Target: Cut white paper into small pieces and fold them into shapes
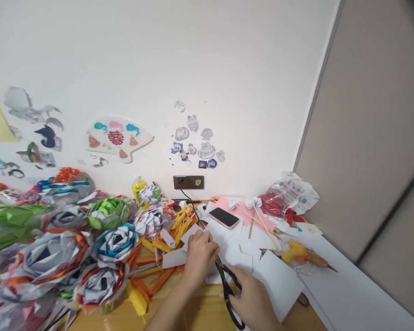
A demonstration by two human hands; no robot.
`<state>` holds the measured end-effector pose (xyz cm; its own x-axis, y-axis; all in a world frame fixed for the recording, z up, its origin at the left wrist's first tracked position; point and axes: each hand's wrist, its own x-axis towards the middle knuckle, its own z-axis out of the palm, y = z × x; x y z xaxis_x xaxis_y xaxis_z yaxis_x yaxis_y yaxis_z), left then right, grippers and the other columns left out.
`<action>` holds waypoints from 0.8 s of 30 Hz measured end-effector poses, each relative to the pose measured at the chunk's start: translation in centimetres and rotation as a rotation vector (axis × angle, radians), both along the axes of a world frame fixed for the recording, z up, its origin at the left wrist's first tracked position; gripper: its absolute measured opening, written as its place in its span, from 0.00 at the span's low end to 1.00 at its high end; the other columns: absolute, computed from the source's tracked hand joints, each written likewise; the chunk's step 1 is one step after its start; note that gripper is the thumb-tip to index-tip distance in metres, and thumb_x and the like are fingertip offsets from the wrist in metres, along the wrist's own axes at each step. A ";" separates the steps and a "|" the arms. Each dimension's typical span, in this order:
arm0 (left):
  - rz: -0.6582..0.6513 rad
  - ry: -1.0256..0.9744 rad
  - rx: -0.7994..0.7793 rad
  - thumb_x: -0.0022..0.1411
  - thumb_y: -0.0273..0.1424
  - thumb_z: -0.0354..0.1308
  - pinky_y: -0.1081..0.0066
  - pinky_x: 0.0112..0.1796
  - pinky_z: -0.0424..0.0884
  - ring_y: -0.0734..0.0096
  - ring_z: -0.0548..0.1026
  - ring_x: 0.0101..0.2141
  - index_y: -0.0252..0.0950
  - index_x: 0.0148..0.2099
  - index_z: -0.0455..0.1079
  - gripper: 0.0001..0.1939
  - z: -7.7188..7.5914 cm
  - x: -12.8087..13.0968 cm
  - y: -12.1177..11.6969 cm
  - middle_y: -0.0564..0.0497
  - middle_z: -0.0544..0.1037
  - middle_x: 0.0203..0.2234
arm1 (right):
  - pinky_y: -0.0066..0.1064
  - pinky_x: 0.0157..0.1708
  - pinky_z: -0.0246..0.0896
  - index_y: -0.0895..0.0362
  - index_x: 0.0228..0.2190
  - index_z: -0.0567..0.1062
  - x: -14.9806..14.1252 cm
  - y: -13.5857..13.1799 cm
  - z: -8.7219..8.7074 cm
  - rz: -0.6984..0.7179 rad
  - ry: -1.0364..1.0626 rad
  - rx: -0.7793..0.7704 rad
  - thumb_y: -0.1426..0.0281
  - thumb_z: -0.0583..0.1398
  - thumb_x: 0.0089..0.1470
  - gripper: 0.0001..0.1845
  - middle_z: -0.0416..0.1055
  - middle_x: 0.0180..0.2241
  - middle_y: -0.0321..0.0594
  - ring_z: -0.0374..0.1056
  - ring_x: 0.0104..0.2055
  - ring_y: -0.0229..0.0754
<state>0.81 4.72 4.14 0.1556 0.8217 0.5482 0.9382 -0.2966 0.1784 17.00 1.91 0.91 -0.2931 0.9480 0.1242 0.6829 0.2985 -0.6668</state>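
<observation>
My right fingers (240,276) grip black, loop-handled scissors (223,271); my left fingers (210,247), grasp unclear, risk nicks beside the blades (218,261).

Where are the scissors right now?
In the head view, the black-handled scissors are low, just right of centre, held in the right hand and close beside the left hand.
</observation>
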 end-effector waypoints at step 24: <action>0.055 -0.052 0.117 0.60 0.30 0.50 0.66 0.32 0.54 0.65 0.63 0.32 0.37 0.25 0.70 0.13 -0.1 1.3 -1.2 0.49 0.70 0.28 | 0.29 0.39 0.57 0.52 0.44 0.70 0.0 -0.5 0.4 -0.004 -0.031 0.031 0.67 0.62 0.40 0.24 0.71 0.41 0.38 0.67 0.41 0.46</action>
